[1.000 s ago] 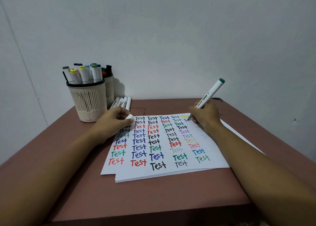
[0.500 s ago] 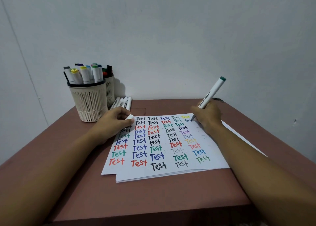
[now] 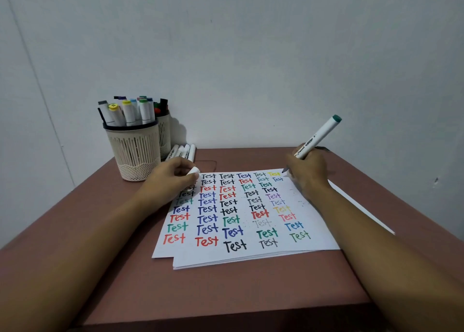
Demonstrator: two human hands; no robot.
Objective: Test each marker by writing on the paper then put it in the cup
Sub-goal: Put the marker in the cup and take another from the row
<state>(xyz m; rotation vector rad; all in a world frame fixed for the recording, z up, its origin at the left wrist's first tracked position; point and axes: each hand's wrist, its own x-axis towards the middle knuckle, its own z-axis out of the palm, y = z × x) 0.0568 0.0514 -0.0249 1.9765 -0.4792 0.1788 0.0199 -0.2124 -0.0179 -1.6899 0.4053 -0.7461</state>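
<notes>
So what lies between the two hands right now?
In the head view, only the paper lies between the left hand, pinching a cap, and the right hand, gripping the marker: its top rows of coloured "Test" words.

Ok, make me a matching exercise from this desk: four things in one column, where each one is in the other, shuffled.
Things:
1. green-capped marker
2. white cap
3. front cup
4. loose markers

Places:
A. lying flat on the table
B. gripped in the right hand
C. standing upright, packed full
D. pinched in the left hand

Pairs: 1-B, 2-D, 3-C, 4-A.
</notes>
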